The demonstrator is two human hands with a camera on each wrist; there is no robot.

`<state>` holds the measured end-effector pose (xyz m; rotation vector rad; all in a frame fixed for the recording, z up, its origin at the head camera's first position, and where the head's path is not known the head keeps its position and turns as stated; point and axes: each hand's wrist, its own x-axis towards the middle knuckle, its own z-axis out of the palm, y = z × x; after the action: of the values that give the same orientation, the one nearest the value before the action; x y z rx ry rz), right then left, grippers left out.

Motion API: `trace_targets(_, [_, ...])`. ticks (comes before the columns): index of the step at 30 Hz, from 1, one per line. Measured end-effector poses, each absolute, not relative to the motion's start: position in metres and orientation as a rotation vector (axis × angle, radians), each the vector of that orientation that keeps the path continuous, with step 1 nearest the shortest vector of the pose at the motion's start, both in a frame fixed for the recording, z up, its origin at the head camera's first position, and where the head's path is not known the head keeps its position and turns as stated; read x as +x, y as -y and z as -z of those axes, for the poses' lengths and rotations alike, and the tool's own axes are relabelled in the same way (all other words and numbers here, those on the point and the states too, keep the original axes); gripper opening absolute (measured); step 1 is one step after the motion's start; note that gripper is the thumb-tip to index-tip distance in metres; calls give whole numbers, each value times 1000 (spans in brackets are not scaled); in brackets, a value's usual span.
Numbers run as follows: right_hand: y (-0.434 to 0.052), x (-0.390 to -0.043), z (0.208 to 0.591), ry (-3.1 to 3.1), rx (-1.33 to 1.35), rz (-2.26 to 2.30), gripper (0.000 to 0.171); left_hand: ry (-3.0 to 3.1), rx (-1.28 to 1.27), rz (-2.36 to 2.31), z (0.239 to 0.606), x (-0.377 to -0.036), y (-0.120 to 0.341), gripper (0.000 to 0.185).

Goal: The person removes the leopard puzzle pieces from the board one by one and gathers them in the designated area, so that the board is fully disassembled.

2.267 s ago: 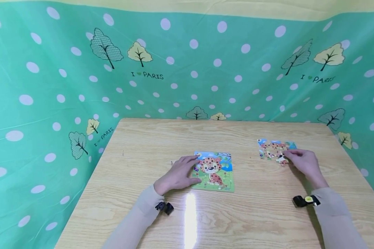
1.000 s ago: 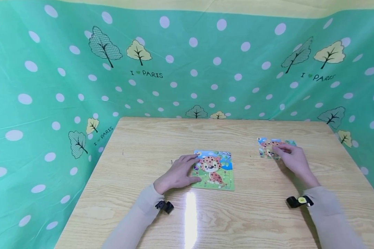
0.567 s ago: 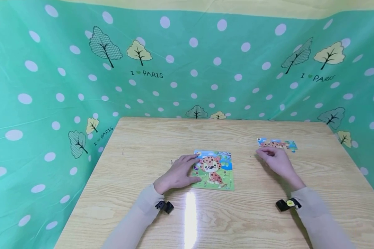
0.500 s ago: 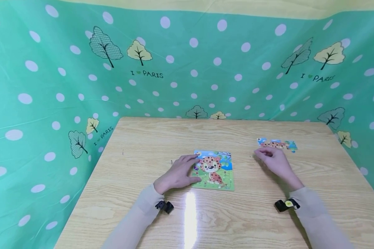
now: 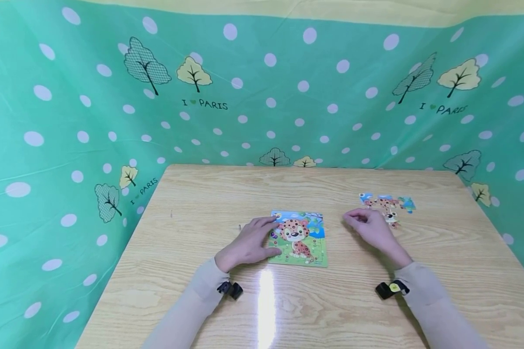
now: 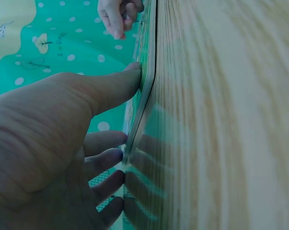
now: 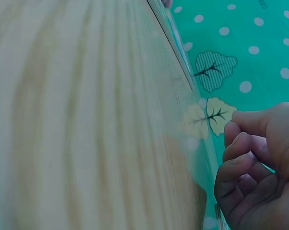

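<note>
A square picture-puzzle board (image 5: 316, 247) with a spotted leopard cub lies flat on the table. My left hand (image 5: 250, 242) rests along its left side; in the left wrist view the thumb touches the board's edge (image 6: 145, 93) and the other fingers spread apart. To the right of the board hovers or rests my right hand (image 5: 373, 230), fingers curled, thumb tip meeting the index finger. The right wrist view shows nothing between those right-hand (image 7: 257, 167) fingertips. Behind it lie several jigsaw pieces (image 5: 381, 202), including a dark-nosed one (image 5: 391, 216); the hand hides part of this group.
Underneath is a wood-grain table (image 5: 192, 203). A green dotted cloth (image 5: 244, 131) rises around its back and sides. Each sleeve carries a small black wrist camera, such as the right one (image 5: 384, 290).
My right hand has travelled left from the jigsaw pieces towards the board, uncovering the right-hand pieces and covering some left ones. My left hand has stayed on the board.
</note>
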<state>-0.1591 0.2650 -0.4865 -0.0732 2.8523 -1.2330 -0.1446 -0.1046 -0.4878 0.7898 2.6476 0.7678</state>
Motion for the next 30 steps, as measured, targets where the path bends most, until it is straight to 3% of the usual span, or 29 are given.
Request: trace_targets(30, [-202,-155,490,-2635,-387,1273,21,-2643,782,-783,487,-144,105,81])
